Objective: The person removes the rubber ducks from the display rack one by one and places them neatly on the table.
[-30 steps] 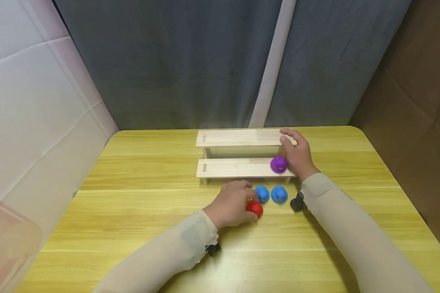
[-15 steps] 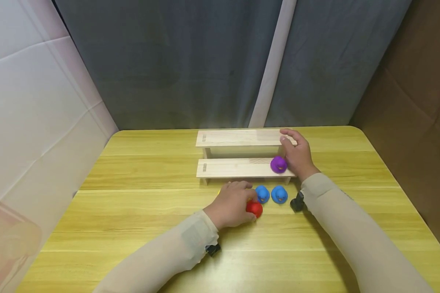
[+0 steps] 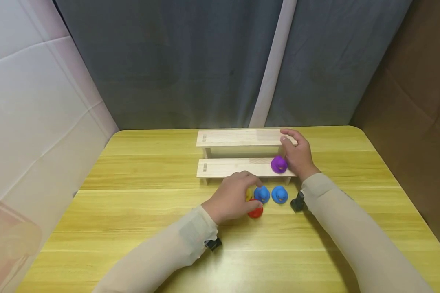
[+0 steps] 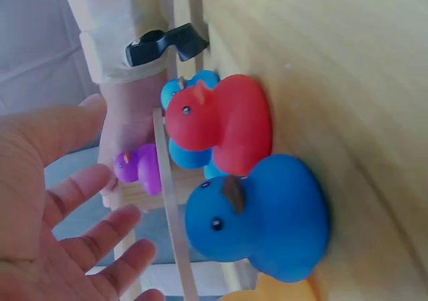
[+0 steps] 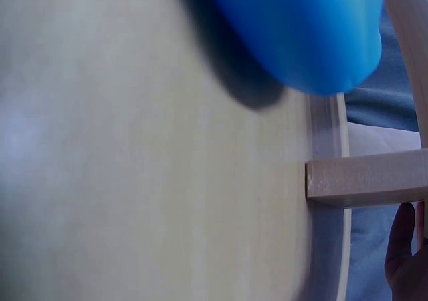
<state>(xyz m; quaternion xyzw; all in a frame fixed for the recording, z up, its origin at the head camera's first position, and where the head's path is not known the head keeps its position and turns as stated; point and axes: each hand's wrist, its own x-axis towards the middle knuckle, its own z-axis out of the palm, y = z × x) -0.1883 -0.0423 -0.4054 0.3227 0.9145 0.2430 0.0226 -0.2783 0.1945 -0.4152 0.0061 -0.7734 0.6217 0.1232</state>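
My left hand (image 3: 232, 197) hovers over several rubber ducks on the table, fingers spread and nothing held. Its thumb overlaps the red duck (image 3: 255, 210) in the head view; the fingertips are by a light blue duck (image 3: 262, 195). Another light blue duck (image 3: 280, 195) sits to the right, and part of a yellow duck (image 3: 249, 194) shows beside the palm. The left wrist view adds a darker blue duck (image 4: 267, 221), hidden from above. My right hand (image 3: 298, 154) grips the right end of the two-tier wooden shelf (image 3: 234, 138), thumb and index finger at its upper board.
A purple duck (image 3: 279, 165) stands at the right of the shelf's lower board (image 3: 227, 167), near the right hand. The wooden table (image 3: 143, 171) reaches back to a grey curtain (image 3: 168, 65). A brown panel (image 3: 418, 89) bounds the right side, white cloth (image 3: 40, 101) the left.
My left hand has let go of the red duck and lifted slightly, its fingers opening and moving toward the shelf. The right hand, shelf and purple duck have stayed in place.
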